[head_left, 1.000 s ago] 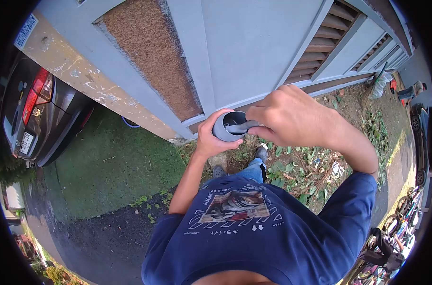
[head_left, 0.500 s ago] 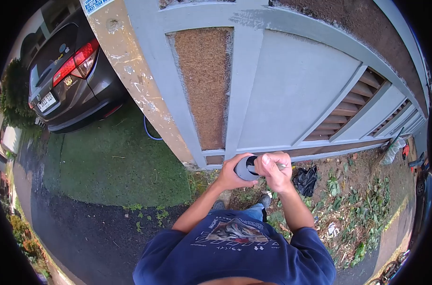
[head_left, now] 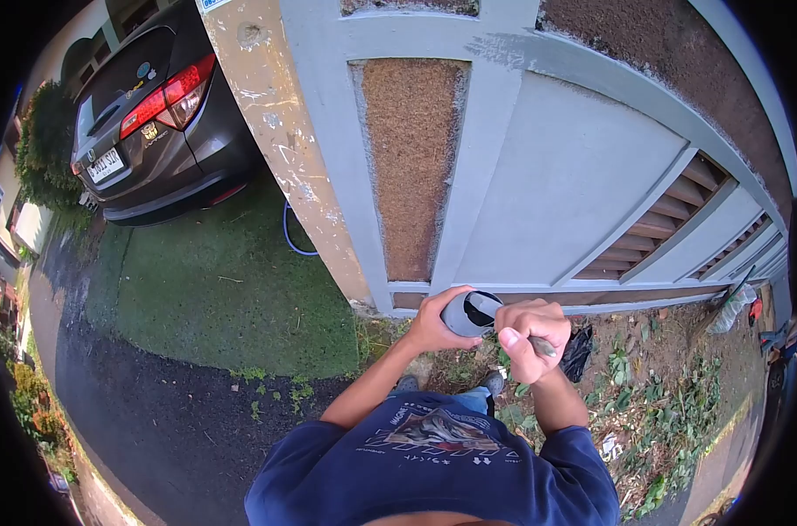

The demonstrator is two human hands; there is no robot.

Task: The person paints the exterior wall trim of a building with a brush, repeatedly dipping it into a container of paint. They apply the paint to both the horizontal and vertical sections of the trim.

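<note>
My left hand (head_left: 431,326) is wrapped round a grey paint container (head_left: 458,317), held tilted with its dark opening showing. Pale grey paint coats part of the inside. My right hand (head_left: 536,331) is closed in a fist right beside the rim, gripping what looks like a paintbrush. Only the end of the brush handle (head_left: 544,347) pokes out by the thumb; its bristles are hidden by my fingers and the container. Both hands are in front of my chest, near the foot of a grey-painted wall (head_left: 556,184).
A bare brown panel (head_left: 411,167) and slatted vents (head_left: 657,219) break up the wall. To the left are a worn beige pillar (head_left: 280,131), a parked dark car (head_left: 166,131) and a blue hose (head_left: 293,237). A black plastic bag (head_left: 578,353) and cut leaves (head_left: 679,412) lie at right.
My right hand has moved right and down, from over the container's mouth to beside it, uncovering the opening. The view has turned slightly, so wall and car appear further right.
</note>
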